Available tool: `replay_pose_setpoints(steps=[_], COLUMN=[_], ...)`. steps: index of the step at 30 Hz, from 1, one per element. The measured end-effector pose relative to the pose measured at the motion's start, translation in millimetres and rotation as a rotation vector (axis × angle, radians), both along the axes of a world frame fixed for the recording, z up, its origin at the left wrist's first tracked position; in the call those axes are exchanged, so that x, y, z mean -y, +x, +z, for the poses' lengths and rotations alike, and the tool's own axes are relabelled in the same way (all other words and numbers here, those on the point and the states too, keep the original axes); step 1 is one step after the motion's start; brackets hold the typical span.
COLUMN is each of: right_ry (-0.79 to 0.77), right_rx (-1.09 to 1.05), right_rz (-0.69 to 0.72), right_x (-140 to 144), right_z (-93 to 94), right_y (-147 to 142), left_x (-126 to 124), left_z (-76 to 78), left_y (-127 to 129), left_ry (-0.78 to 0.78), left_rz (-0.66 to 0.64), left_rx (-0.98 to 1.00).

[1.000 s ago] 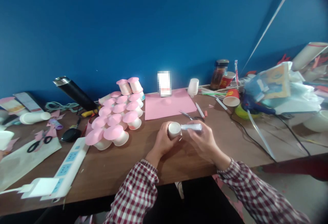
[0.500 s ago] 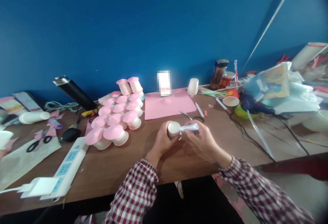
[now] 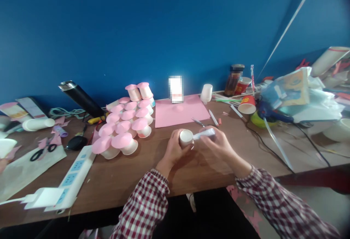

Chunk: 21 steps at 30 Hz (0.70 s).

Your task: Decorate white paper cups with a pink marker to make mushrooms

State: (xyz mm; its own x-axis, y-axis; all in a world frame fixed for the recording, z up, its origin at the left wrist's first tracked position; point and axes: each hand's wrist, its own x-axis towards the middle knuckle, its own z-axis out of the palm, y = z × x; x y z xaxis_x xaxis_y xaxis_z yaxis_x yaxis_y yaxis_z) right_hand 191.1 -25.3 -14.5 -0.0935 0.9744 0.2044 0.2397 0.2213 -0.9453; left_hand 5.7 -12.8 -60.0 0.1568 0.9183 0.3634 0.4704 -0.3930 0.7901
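Note:
My left hand grips a small white paper cup, turned so its flat bottom faces me, just above the brown table. My right hand holds a white glue stick lying sideways, its tip touching the cup's right edge. Both hands meet near the table's front middle. A pink paper sheet lies just behind them, with scissors at its near right corner.
Several pink-topped cups are stacked left of centre. A white power strip, black scissors and a black flask lie at the left. Red cups, a jar, a glue gun, cables and piled paper crowd the right.
My right hand has tilted the glue stick slightly, its far end now higher, while staying at the cup. The left hand and cup have barely moved.

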Motion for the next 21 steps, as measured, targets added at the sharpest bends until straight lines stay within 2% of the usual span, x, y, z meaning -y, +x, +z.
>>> replay_pose_setpoints(steps=[4,7,13,21], right_ry=[-0.163,-0.225,-0.260,-0.227], right_rx=[-0.311,-0.431,-0.470,-0.453], right_rz=[-0.020,-0.061,-0.114,-0.121], right_x=[-1,-3,-5,-4], right_z=[-6.6,-14.5,-24.7,-24.5], right_y=[-10,-14,-13,-10], left_x=[-1,-3,-3,-4], left_z=[-2.0,-5.2,-6.3,-6.3], left_y=[-1,-2,-2,-2], left_ry=[0.011,0.027,0.033,0.029], left_rz=[0.002,-0.004,-0.002,-0.001], left_rx=[-0.015,-0.031,-0.031,-0.036])
